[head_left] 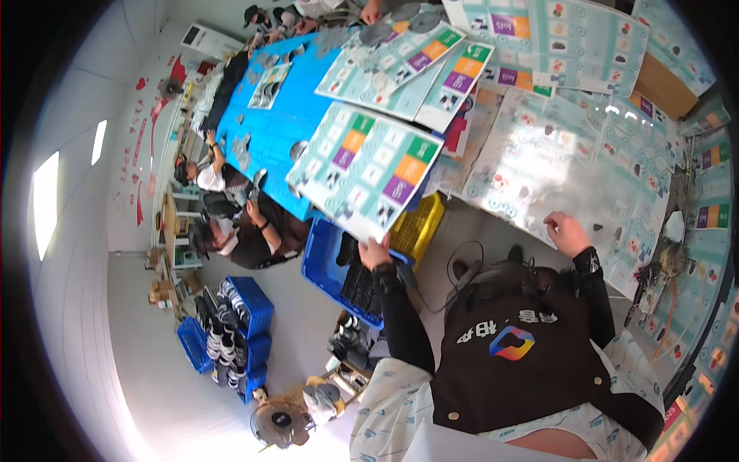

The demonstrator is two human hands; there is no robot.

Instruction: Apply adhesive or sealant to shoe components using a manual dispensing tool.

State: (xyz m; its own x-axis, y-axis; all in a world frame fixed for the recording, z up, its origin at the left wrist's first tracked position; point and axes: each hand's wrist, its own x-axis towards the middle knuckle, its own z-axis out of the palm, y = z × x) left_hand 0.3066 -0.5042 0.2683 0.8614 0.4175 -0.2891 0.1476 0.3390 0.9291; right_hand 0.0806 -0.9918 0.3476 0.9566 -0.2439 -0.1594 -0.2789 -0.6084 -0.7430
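My left hand (375, 252) pinches the near corner of a printed sheet (362, 165) with green, orange and purple blocks and small pictures. The sheet's far part lies by the edge of a blue-covered table (277, 165). My right hand (568, 234) is curled at the near edge of a work table (539, 146) covered with glossy printed sheeting. Its fingertips are bent together, and what they hold, if anything, is too small to make out. Small dark pieces (599, 227) lie on the sheeting to its right.
A blue crate (323, 258) with dark items and a yellow basket (419, 227) stand below the sheet. More printed sheets (400, 69) lie beyond. Co-workers (239, 231) sit along the blue table. Stacked blue crates (250, 304) and a fan (281, 420) stand at left. A cable (454, 289) loops near me.
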